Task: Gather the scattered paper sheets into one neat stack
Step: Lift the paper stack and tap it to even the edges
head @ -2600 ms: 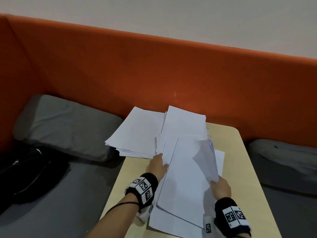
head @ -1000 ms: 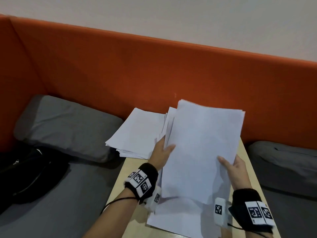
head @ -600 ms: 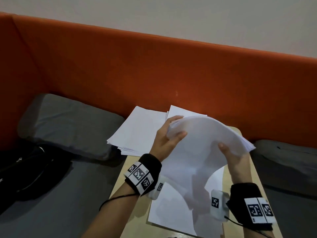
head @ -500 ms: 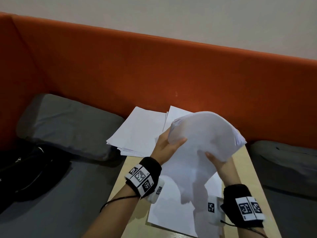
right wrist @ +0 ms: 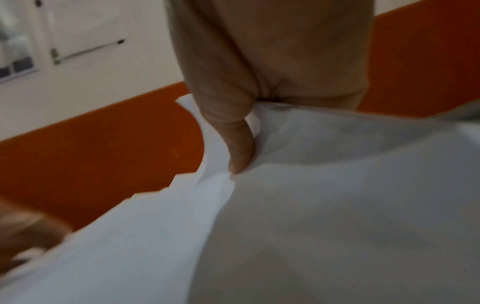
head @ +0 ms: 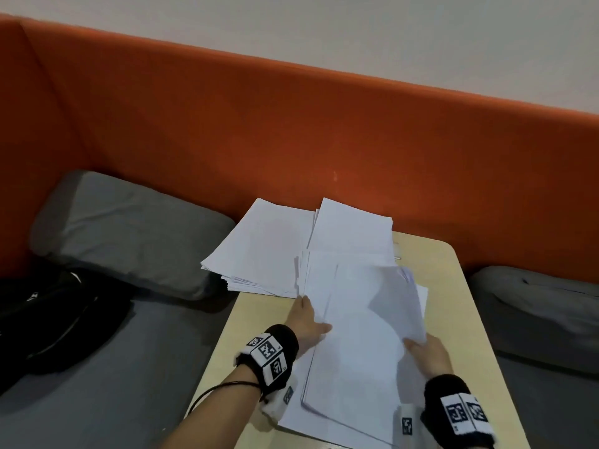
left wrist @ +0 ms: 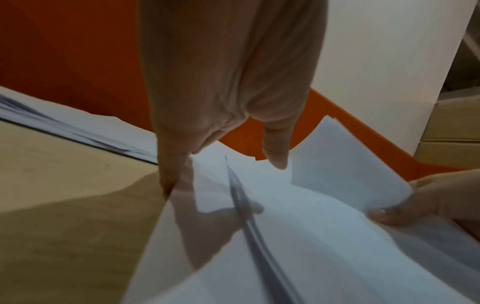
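Observation:
A bundle of white paper sheets (head: 366,335) lies low over the beige table (head: 453,286), its right side curled up. My left hand (head: 312,319) grips its left edge, thumb (left wrist: 275,156) on top and fingers underneath. My right hand (head: 418,345) pinches the right edge, thumb (right wrist: 239,148) pressed into the paper. More loose sheets (head: 298,413) lie under the bundle at the front. A fanned pile (head: 265,251) overhangs the table's back left corner, and another pile (head: 351,228) sits beside it at the back.
An orange padded backrest (head: 291,124) runs behind the table. A grey cushion (head: 129,231) and a black bag (head: 48,319) lie on the seat to the left. Another grey cushion (head: 534,312) is on the right.
The bundle was lifted upright and bent over between both hands; now it has come back down flat over the sheets on the table, with both hands lower and nearer me.

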The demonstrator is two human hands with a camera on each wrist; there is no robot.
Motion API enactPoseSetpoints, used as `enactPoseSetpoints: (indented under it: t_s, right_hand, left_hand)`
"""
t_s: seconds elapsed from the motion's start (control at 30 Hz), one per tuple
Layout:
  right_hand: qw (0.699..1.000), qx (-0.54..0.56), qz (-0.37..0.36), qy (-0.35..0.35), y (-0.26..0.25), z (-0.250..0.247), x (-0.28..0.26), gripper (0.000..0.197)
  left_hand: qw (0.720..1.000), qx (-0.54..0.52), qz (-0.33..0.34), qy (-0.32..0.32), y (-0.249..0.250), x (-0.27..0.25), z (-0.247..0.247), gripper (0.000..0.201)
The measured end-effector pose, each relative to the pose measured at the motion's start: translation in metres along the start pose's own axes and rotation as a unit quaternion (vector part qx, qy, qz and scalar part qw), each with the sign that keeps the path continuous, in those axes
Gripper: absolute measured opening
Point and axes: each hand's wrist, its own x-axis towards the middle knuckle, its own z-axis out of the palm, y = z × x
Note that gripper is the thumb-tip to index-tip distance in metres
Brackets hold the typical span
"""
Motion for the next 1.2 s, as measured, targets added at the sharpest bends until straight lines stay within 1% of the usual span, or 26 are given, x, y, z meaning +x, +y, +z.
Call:
enactPoseSetpoints:
  t_s: [0.07, 0.17, 0.23, 0.33, 0.43, 0.57, 0.63, 0.77, 0.87, 0.9, 0.97, 1.03, 1.07, 1.1, 1.13, 1.17, 1.2]
  right_hand:
    - [0.999, -0.048, -0.020, -0.010, -0.001, 0.018, -0.003, 0.028]
    - [0.990, -0.131, -0.055, -0.017, -0.011, 0.038, -0.005, 0.027]
    - [0.984, -0.171, -0.043, -0.014, -0.018, 0.044, -0.006, 0.030]
    - [0.989, -0.147, 0.012, -0.009, -0.024, 0.043, -0.007, 0.033]
    - [0.991, -0.129, 0.034, -0.005, -0.022, 0.037, -0.005, 0.038]
    - [0.988, -0.154, 0.027, 0.015, -0.023, 0.034, -0.009, 0.036]
    - [0.989, -0.145, -0.007, 0.027, -0.025, 0.038, -0.012, 0.033]
    - [0.991, -0.076, -0.099, 0.037, -0.027, 0.043, -0.020, 0.029]
    - [0.990, -0.011, -0.139, 0.020, -0.029, 0.039, -0.026, 0.032]
    - [0.988, 0.018, -0.151, 0.011, -0.028, 0.037, -0.026, 0.034]
    - [0.980, 0.117, -0.163, -0.006, -0.028, 0.027, -0.027, 0.046]
    - [0.959, 0.216, -0.183, -0.009, -0.028, 0.012, -0.027, 0.060]
    - [0.948, 0.250, -0.194, -0.013, -0.029, 0.005, -0.026, 0.066]
    - [0.940, 0.275, -0.199, -0.020, -0.028, -0.001, -0.025, 0.072]
    - [0.935, 0.295, -0.195, -0.028, -0.029, -0.006, -0.024, 0.076]
    - [0.931, 0.313, -0.182, -0.036, -0.030, -0.010, -0.024, 0.077]
    - [0.928, 0.328, -0.171, -0.039, -0.030, -0.011, -0.023, 0.070]
  left_hand:
    - [0.999, 0.024, -0.009, -0.025, 0.000, -0.002, 0.005, 0.095]
    - [0.998, 0.040, -0.006, -0.047, -0.006, -0.006, 0.006, 0.096]
    - [0.998, 0.043, 0.001, -0.052, -0.010, -0.007, 0.007, 0.095]
    - [0.997, 0.058, 0.006, -0.054, -0.012, -0.009, 0.006, 0.094]
    - [0.997, 0.061, 0.008, -0.050, -0.010, -0.010, 0.007, 0.092]
    - [0.997, 0.055, 0.007, -0.045, -0.009, -0.010, 0.010, 0.092]
    - [0.998, 0.045, 0.007, -0.041, -0.009, -0.010, 0.010, 0.092]
    - [0.999, 0.021, 0.005, -0.030, -0.010, -0.009, 0.011, 0.092]
    - [1.000, -0.014, 0.010, -0.025, -0.014, -0.008, 0.011, 0.095]
    - [0.999, -0.029, 0.021, -0.025, -0.015, -0.008, 0.012, 0.098]
    - [0.992, -0.113, 0.052, -0.008, -0.021, -0.004, 0.012, 0.109]
    - [0.970, -0.222, 0.084, 0.045, -0.024, 0.000, 0.010, 0.116]
    - [0.961, -0.254, 0.094, 0.062, -0.023, -0.001, 0.007, 0.116]
    - [0.953, -0.278, 0.107, 0.060, -0.020, -0.004, 0.003, 0.111]
    - [0.944, -0.298, 0.127, 0.054, -0.018, -0.004, 0.000, 0.102]
    - [0.936, -0.313, 0.152, 0.052, -0.018, -0.004, -0.004, 0.088]
    - [0.930, -0.320, 0.174, 0.044, -0.017, -0.004, -0.007, 0.072]
